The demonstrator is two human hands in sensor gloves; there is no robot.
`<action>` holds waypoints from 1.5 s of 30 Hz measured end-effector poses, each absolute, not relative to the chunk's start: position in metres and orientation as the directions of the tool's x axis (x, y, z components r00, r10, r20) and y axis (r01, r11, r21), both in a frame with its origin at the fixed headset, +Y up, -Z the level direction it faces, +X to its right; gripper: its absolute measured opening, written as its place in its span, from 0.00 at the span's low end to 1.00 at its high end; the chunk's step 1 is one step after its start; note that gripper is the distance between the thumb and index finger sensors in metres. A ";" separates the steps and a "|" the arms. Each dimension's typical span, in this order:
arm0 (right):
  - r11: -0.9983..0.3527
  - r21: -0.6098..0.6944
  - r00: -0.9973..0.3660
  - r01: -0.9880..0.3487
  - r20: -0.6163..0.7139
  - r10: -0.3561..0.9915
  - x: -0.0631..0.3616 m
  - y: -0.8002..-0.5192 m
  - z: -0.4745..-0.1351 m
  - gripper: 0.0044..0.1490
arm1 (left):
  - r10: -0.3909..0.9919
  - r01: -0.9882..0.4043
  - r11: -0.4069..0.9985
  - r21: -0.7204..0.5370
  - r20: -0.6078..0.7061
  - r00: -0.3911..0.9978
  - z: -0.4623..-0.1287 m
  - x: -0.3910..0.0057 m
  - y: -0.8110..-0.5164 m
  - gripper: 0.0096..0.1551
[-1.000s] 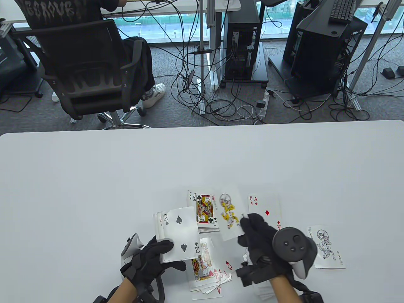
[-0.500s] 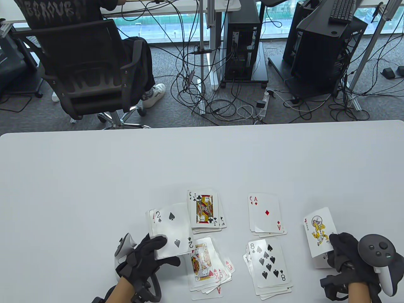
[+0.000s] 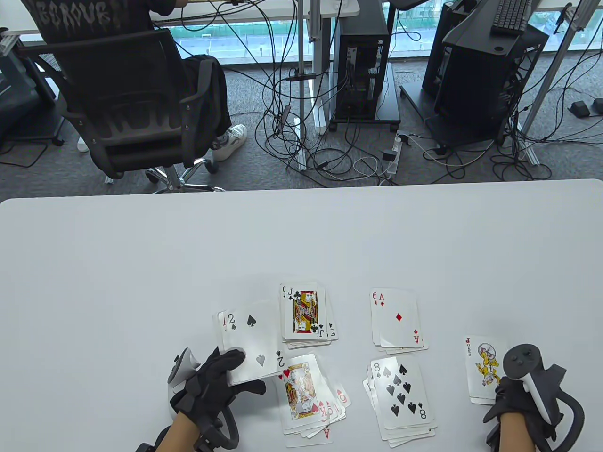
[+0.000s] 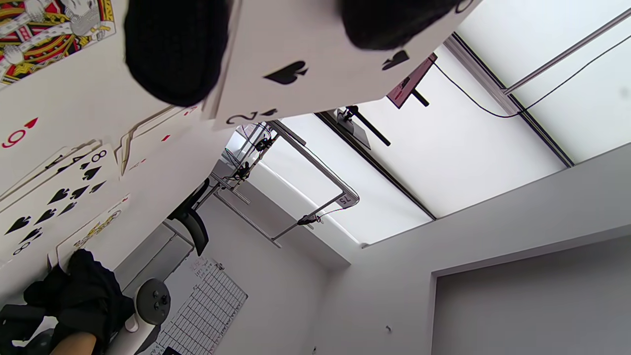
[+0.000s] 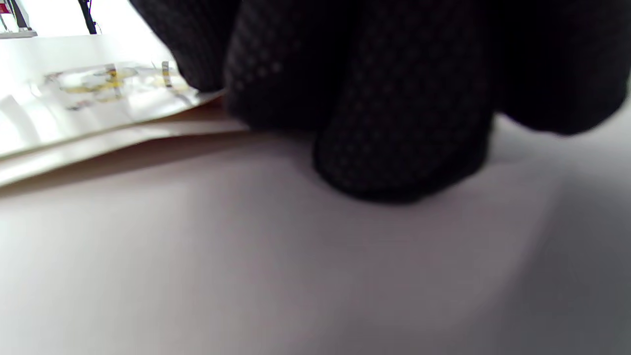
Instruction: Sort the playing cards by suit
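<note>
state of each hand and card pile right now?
left hand: grips a fanned deck, held off the table
deck: face up, 2 of spades on top
right hand: fingers down on the joker's near edge
joker: face up, flat on another card
clubs pile: jack on top
diamonds pile: ace on top
hearts pile: king on top, fanned
spades pile: 8 on top
</note>
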State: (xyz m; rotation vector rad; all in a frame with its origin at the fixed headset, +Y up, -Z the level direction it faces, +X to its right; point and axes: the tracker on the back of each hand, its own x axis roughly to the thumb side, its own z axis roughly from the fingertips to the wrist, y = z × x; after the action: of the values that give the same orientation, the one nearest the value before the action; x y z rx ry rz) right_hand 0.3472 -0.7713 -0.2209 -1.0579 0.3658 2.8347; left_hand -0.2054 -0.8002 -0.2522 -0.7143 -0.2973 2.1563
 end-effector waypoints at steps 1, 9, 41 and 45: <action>-0.967 0.210 -0.758 -0.142 -0.652 -0.030 0.345 -0.772 -0.222 0.31 | 0.776 -0.641 -0.629 -0.439 -0.388 -0.497 -0.252 -0.205 -0.800 0.27; -0.972 0.235 -0.763 -0.030 -0.634 -0.130 0.324 -0.749 -0.233 0.34 | 0.771 -0.634 -0.636 -0.440 -0.393 -0.501 -0.253 -0.205 -0.802 0.27; -0.758 -0.018 -0.713 -0.652 0.355 0.605 0.016 -0.724 -0.233 0.51 | 0.715 -0.557 -0.699 -0.450 -0.468 -0.519 -0.251 -0.190 -0.808 0.27; -0.738 -0.173 -0.728 -0.652 0.417 0.545 0.020 -0.723 -0.229 0.33 | 0.725 -0.548 -0.689 -0.475 -0.468 -0.506 -0.250 -0.185 -0.807 0.28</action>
State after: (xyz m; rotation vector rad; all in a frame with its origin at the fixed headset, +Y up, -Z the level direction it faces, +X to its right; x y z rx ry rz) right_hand 0.0197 -0.7227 -0.2291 0.4505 -0.4083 2.4009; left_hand -0.1851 -0.8069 -0.2497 -0.8485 -0.3433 2.1981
